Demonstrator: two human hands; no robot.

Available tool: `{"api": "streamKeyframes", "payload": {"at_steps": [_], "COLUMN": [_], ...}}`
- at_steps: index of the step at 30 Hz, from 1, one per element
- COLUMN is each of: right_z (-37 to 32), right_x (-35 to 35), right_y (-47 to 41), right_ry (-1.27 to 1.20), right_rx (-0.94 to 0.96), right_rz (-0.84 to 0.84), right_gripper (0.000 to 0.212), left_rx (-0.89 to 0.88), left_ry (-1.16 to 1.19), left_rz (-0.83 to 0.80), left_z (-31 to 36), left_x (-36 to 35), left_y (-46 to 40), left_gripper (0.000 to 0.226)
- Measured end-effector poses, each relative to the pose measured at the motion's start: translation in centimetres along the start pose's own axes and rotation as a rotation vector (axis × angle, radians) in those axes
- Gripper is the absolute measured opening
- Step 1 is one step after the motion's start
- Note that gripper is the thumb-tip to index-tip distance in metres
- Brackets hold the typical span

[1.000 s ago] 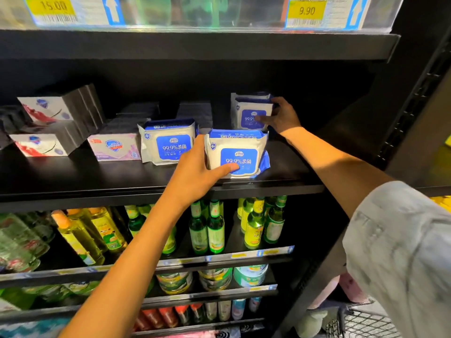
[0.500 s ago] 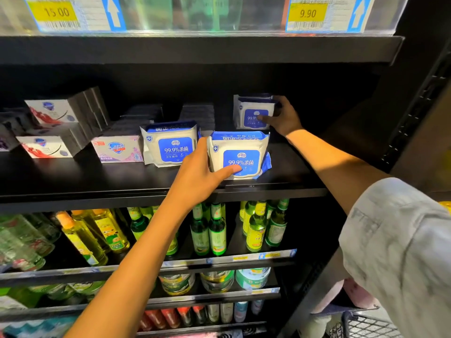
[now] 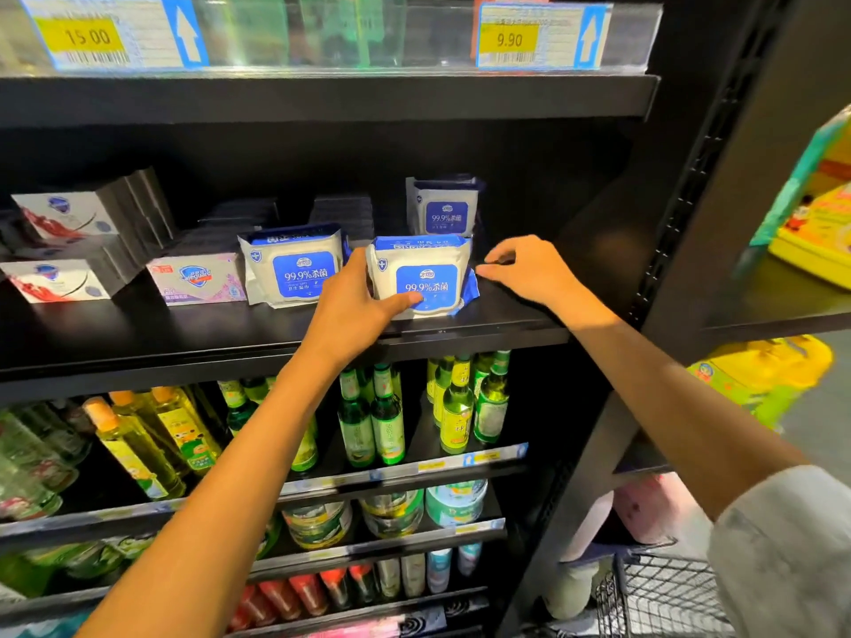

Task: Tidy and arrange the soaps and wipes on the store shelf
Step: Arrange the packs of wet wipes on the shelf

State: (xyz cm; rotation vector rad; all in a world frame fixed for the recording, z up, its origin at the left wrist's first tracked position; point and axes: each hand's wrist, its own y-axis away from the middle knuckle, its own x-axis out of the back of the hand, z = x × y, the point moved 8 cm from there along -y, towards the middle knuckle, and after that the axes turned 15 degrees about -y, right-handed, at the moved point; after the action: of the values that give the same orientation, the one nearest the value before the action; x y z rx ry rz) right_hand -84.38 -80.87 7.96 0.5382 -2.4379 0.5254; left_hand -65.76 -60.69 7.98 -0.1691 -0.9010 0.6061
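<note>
From the head camera I see my left hand [image 3: 350, 310] gripping the front white-and-blue soft pack of wipes [image 3: 421, 274], thumb across its blue label and fingers wrapped round its left side. The pack stands upright near the front edge of the black metal store shelf [image 3: 138, 333].

My right hand [image 3: 529, 269] hovers just right of that pack, fingers loosely curled with thumb and forefinger close together near the pack's blue side flap; I cannot tell whether they touch it, and they hold nothing I can make out.

A second matching pack of wipes [image 3: 294, 269] stands just left of my left hand, and a third pack [image 3: 444, 207] stands further back, behind the held one.

Left of the wipes lies a pale purple boxed soap bar [image 3: 198, 280], and beyond it white boxed soaps with red print [image 3: 55, 250] stacked in two tiers, dark box sides running behind them.

On the shelf below stand green glass bottles [image 3: 387, 421] and yellow oil bottles [image 3: 147, 435]. Yellow price labels [image 3: 509, 39] sit on the shelf rail above. A wire basket [image 3: 663, 596] shows at lower right.
</note>
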Motion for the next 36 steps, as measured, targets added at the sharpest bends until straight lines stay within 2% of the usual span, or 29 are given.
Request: {"api": "streamKeyframes", "payload": {"at_steps": [2, 4, 10, 16, 24, 31, 36], "right_z": [-0.7, -1.4, -1.2, -0.7, -0.5, -0.6, -0.6], "right_x": [0.2, 0.3, -0.5, -0.9, -0.7, -0.7, -0.8], "right_y": [2.7, 4.9, 8.7, 9.6, 9.8, 9.5, 9.2], "right_ry": [0.028, 0.074, 0.226, 0.290, 0.288, 0.301, 0.333], "right_rx": [0.027, 0.052, 0.059, 0.032, 0.084, 0.113, 0.105], "right_rz": [-0.025, -0.056, -0.234, -0.351, -0.307, -0.299, -0.311], "right_gripper": [0.030, 0.031, 0.082, 0.102, 0.106, 0.108, 0.106], "left_rx": [-0.007, -0.006, 0.054, 0.117, 0.203, 0.182, 0.165], "left_ry": [-0.024, -0.047, -0.051, -0.111, -0.141, -0.111, -0.057], "left_rz": [0.017, 0.035, 0.029, 0.027, -0.045, -0.008, 0.015], "left_z": [0.4, 0.6, 0.5, 0.8, 0.6, 0.0, -0.4], "left_x": [-0.5, -0.8, -2.1, -3.7, -7.5, -7.8, -8.1], "left_y": [-0.8, -1.6, -4.3, -7.6, -11.2, -14.5, -15.7], "left_gripper": [0.054, 0.057, 0.062, 0.060, 0.048, 0.077, 0.074]}}
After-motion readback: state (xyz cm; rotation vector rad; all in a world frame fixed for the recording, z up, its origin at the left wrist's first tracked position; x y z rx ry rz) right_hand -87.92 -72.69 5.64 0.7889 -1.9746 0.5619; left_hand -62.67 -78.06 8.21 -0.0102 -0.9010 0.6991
